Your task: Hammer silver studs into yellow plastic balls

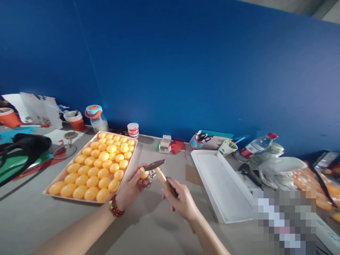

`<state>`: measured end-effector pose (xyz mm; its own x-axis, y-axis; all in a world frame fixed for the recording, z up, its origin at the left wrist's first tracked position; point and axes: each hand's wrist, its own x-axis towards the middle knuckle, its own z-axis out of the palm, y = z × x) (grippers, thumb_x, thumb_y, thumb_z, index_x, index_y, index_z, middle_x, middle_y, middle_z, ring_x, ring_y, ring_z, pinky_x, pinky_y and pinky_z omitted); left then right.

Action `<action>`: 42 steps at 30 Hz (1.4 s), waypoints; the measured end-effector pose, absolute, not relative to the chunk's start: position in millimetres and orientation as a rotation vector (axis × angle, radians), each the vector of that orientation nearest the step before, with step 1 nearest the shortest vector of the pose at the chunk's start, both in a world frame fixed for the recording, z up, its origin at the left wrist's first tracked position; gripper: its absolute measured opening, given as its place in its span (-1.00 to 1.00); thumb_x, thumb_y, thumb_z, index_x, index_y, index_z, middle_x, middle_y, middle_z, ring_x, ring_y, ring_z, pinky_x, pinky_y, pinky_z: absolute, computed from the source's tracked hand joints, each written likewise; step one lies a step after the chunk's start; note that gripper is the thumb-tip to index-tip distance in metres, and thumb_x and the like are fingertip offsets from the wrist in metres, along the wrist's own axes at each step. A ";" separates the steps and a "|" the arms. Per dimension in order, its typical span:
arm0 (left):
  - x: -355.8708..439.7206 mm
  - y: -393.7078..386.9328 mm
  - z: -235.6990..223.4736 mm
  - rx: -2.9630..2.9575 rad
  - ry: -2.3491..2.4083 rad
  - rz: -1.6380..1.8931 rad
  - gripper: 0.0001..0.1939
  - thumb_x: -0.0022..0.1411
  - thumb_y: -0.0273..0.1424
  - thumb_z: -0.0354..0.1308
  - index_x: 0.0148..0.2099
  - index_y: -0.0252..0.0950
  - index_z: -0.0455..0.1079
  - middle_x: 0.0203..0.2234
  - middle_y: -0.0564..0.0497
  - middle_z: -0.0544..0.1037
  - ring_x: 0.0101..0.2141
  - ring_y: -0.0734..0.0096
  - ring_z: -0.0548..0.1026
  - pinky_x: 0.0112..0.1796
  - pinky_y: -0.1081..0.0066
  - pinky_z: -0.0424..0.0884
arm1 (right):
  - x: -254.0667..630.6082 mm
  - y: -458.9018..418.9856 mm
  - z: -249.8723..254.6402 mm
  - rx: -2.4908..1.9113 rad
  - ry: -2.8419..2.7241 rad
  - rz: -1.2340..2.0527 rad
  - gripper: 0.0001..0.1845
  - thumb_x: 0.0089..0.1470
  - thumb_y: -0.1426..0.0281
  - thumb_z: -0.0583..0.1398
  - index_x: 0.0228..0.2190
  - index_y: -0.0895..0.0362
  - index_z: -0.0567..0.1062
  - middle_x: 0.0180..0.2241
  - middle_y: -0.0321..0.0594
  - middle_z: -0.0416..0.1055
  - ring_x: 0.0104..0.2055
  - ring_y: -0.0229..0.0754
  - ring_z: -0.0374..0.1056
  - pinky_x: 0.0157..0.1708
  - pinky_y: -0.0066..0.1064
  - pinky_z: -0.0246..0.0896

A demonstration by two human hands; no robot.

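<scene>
My left hand is closed around a small yellow-orange ball, which looks like a ping-pong ball. A shiny silver bit, too small to make out, shows just beside it. My right hand is wrapped round the wooden handle of a hammer. The hammer's dark, narrow metal head lies across the top of the ball or just above it; whether they touch I cannot tell. To the left of my left hand, a shallow tray holds rows of similar orange balls.
A long white tray lies to the right. Along the blue wall stand a plastic jug, a small tub, little boxes, a pen cup and a bottle. A black strapped object sits at far left.
</scene>
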<state>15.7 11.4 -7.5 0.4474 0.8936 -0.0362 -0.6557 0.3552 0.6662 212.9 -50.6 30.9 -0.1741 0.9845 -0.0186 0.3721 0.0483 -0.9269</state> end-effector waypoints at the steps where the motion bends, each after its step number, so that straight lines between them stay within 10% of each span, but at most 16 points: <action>1: 15.6 11.4 -7.5 0.636 0.436 1.045 -0.69 0.31 -0.26 0.15 0.05 -0.25 0.35 -0.30 -0.06 0.52 -0.45 0.50 0.41 -0.34 0.39 0.40 | 213.6 -50.4 30.0 -1.393 -1.645 1.116 -0.81 0.20 0.25 0.12 -0.21 0.08 0.42 -0.47 -0.33 0.46 -0.72 -0.41 0.20 -0.72 -0.59 0.09; 9: 15.1 12.2 -6.0 0.665 0.471 1.033 -0.82 0.23 -0.40 0.21 -0.10 -0.26 0.40 -0.30 0.02 0.46 -0.46 0.54 0.38 -0.35 0.42 0.39 | 225.3 -42.6 17.7 -1.564 -1.691 0.779 -0.73 0.23 0.23 0.09 -0.11 0.09 0.41 -0.47 -0.29 0.47 -0.63 -0.28 0.32 -0.60 -0.51 0.19; 16: 16.6 8.3 -6.4 0.844 0.535 1.007 -0.85 0.26 -0.36 0.14 -0.13 -0.28 0.35 -0.25 -0.01 0.44 -0.55 0.62 0.30 -0.52 0.51 0.24 | 249.9 -26.1 2.3 -2.078 -1.859 0.163 -0.62 0.23 0.39 0.04 0.07 0.09 0.38 -0.04 -0.07 0.50 -0.21 -0.06 0.50 -0.33 -0.38 0.29; 32: 13.6 1.7 1.2 1.615 0.881 0.979 -0.96 0.23 -0.42 0.10 -0.25 -0.28 0.30 -0.46 0.10 0.35 -0.50 0.52 0.26 -0.45 0.53 0.25 | 259.7 -18.1 -6.4 -2.149 -2.013 -0.130 -0.67 0.13 0.47 0.15 -0.05 0.10 0.47 -0.13 -0.04 0.44 -0.09 0.05 0.33 -0.15 -0.26 0.20; 42: 12.1 -1.9 -2.9 1.467 0.658 0.935 -0.73 0.22 -0.35 0.19 -0.03 -0.25 0.33 -0.18 -0.05 0.39 -0.34 0.42 0.36 -0.35 0.47 0.33 | 216.7 20.5 -19.9 -1.751 -2.003 0.393 -0.80 0.19 0.43 0.15 -0.14 0.08 0.50 -0.17 -0.19 0.53 -0.21 -0.18 0.43 -0.18 -0.44 0.24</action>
